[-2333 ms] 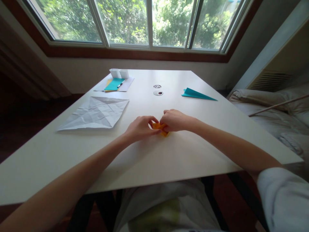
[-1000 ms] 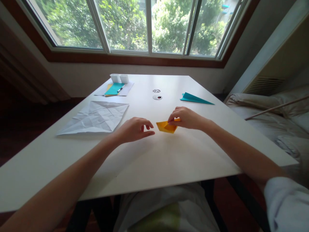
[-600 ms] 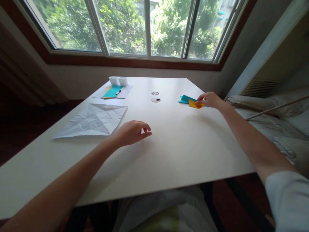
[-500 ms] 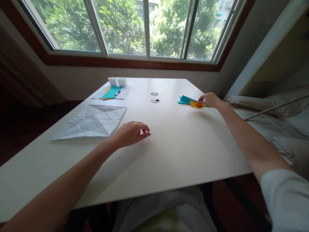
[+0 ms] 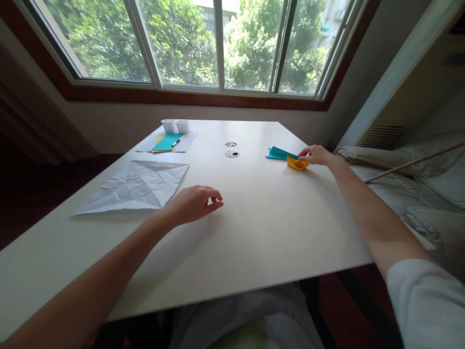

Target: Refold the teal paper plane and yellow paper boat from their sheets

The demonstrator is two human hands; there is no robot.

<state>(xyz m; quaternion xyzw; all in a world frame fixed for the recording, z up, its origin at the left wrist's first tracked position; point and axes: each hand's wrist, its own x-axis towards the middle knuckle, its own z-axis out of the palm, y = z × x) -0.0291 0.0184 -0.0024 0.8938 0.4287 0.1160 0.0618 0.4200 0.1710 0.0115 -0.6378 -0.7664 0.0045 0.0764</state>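
Observation:
A small orange folded paper boat (image 5: 298,163) sits on the white table (image 5: 254,232) at the far right, touching the near edge of a teal folded paper plane (image 5: 279,153). My right hand (image 5: 318,155) is stretched out to it, and its fingertips pinch the boat's right rim. Near the middle of the table my left hand (image 5: 194,203) rests with fingers loosely curled and apart, holding nothing.
A large creased white sheet (image 5: 136,186) lies to the left. At the far left are teal and orange papers with a pen (image 5: 167,142) and two small white boxes (image 5: 175,126). Two round cable holes (image 5: 231,153) mark the tabletop. A bed (image 5: 417,189) lies right.
Both hands were folding the orange boat at the table's middle. My right hand carried it to the far right and lowered it onto the table beside the teal plane. My left hand stayed put.

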